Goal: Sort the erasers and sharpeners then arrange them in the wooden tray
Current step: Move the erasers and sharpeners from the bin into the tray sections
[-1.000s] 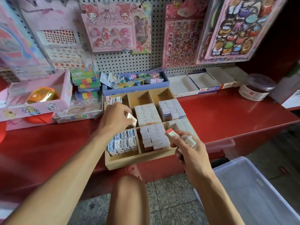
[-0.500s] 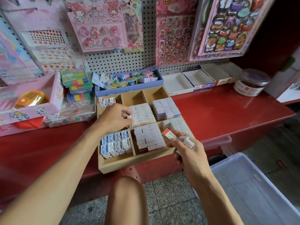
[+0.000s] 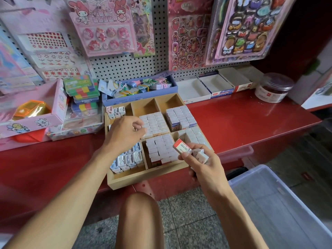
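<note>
Red-and-white 2B paper-sleeved eraser [image 3: 181,147] sitting pinched in right hand [image 3: 203,165] over near-right corner of compartmented wooden tray [image 3: 143,178], long axis pointing toward tray's centre; left hand [image 3: 124,134] curling over tray's middle eraser block, nearer; contents hidden.

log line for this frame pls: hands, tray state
left hand: fingers curled over middle eraser block, grip unclear | right hand: holds erasers above tray front | wooden tray: mostly filled
</note>
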### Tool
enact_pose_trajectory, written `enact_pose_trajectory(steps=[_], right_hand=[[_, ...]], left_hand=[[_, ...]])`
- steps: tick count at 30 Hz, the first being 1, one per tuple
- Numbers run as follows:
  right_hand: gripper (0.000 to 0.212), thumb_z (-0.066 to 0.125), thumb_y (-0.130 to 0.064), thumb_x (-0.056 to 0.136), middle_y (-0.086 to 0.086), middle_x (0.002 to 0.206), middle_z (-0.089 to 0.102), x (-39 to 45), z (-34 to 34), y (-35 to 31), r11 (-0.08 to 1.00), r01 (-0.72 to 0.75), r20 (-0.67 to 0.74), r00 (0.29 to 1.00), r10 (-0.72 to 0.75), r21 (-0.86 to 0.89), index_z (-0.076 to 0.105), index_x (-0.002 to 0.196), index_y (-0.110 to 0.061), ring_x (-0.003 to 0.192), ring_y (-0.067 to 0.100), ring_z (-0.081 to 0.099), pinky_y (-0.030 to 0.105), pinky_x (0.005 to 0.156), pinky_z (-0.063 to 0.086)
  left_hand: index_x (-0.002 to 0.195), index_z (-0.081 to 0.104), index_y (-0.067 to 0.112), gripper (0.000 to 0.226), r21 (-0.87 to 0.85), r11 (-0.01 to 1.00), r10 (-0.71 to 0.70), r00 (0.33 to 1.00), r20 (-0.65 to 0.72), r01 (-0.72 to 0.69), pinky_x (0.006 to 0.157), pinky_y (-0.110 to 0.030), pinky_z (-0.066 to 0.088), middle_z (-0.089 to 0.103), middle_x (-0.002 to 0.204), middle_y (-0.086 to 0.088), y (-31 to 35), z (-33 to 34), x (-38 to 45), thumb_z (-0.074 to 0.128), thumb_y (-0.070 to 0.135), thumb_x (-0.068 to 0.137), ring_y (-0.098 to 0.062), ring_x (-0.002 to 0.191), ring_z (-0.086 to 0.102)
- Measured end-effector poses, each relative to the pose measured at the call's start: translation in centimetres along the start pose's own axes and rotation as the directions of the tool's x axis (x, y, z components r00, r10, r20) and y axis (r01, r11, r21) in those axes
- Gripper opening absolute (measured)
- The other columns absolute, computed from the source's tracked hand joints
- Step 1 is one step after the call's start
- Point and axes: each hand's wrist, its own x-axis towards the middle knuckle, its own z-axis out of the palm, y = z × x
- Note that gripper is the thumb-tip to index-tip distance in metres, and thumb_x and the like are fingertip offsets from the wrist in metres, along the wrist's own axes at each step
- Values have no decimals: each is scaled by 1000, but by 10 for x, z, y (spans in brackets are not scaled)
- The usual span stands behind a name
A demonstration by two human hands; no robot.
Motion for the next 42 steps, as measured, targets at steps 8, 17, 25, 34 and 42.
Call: enact_pose_trajectory(steps=[8, 17, 25, 34, 42], right_hand=[[17, 78, -12, 84, 5, 65, 57, -10, 12, -4, 998, 55, 127, 990, -56, 7, 66, 97, -12, 52, 13, 47, 22, 46, 39], [18, 54, 1, 89, 5, 71, 36, -21, 1, 9, 932, -181, 32, 983, 180, 313, 55, 107, 5, 58, 12, 43, 25, 51, 32], [30, 58, -4, 94, 4, 84, 69, -34, -2, 11, 963, -160, 24, 987, 159, 216, 61, 118, -21, 64, 14, 53, 28, 53, 32], [17, 59, 4, 94, 12, 96, 74, -38, -9, 6, 948, -104, 29, 995, 100, 299, 66, 108, -4, 81, 19, 70, 23, 62, 54], [37, 74, -5, 77, 8, 88, 74, -38, -13, 8, 925, -108, -17, 992, 123, 365, 64, 112, -7, 80, 20, 70, 23, 63, 57]], left_hand=[[88, 76, 17, 9, -553, 830, 127, 940, 316, 73, 52, -24, 51, 74, 76, 4, 48, 0, -55, 75, 10, 83, -14, 60, 66], [85, 72, 26, 23, -182, 983, 75, 972, 222, -35, 66, -17, 50, 66, 77, 10, 24, -16, -63, 84, 13, 72, 1, 65, 58], [102, 73, 19, 21, 29, 989, 143, 983, 114, -147, 70, -15, 38, 68, 96, 7, 29, 9, -76, 76, 22, 81, -2, 75, 53], [108, 70, 15, 23, 138, 957, 241, 964, 111, -256, 81, -23, 43, 70, 111, 0, 22, 23, -79, 72, 23, 86, -16, 97, 63], [103, 76, 14, 23, 85, 968, 223, 965, 141, -236, 92, -21, 46, 72, 107, 1, 21, 17, -71, 57, 9, 91, -13, 96, 65]])
